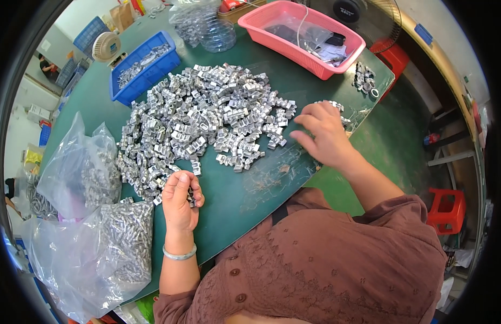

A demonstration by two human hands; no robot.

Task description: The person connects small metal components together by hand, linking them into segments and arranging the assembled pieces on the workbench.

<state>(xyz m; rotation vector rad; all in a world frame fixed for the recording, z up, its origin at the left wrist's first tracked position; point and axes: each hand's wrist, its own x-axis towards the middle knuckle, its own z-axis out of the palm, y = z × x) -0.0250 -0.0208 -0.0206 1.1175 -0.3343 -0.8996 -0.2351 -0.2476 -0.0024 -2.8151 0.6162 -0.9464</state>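
A large heap of small silver metal pieces (pixel 207 110), block-like with openings in them, covers the middle of the green table (pixel 272 189). At the heap's near edge my left hand (pixel 180 202) is turned up with its fingers curled in. Bits of one or more small metal pieces show between those fingers; how many I cannot tell. My right hand (pixel 325 135) hovers to the right of the heap, fingers bent and apart, with nothing visible in it. Just beyond it lies a smaller group of silver pieces (pixel 337 106), partly hidden by the fingers.
Clear plastic bags of metal parts (pixel 126 243) lie at the left. Behind the heap stand a blue basket (pixel 118 93) with parts, a clear plastic jar (pixel 218 36) and a pink basket (pixel 315 66). Dark and silver rings (pixel 365 80) lie near the right edge. A red stool (pixel 446 210) stands on the floor.
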